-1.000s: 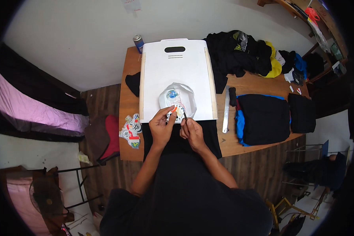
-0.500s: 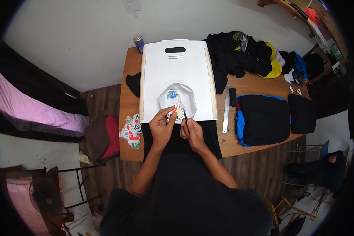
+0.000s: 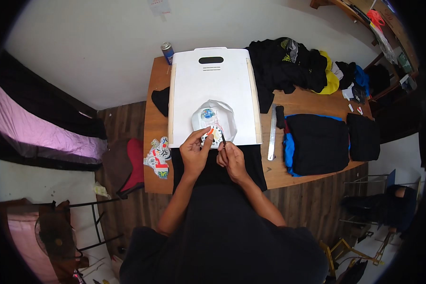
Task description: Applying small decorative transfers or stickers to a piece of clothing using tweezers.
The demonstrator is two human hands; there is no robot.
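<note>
My left hand (image 3: 194, 155) pinches the edge of a small round white printed piece (image 3: 216, 136) with orange and dark marks. My right hand (image 3: 233, 162) is closed around a thin dark pen-like tool (image 3: 224, 141), its tip at the right rim of that piece; its exact kind is too small to tell. Just beyond my fingers, a crumpled white translucent sheet (image 3: 228, 118) bearing a blue round print (image 3: 207, 113) lies on a white board (image 3: 213, 87) with a handle slot. Black fabric (image 3: 217, 165) shows under the board's near edge.
On the wooden table (image 3: 298, 102) lie a steel ruler (image 3: 272, 135), folded black garments (image 3: 317, 144) and a heap of clothes (image 3: 288, 64) at the back right. Printed cut-outs (image 3: 158, 158) lie at the left edge. A spray can (image 3: 167, 53) stands behind the board's far-left corner.
The round piece has turned or tilted slightly in my fingers, and the dark tool has shifted a little at its rim. Both hands stay in nearly the same place.
</note>
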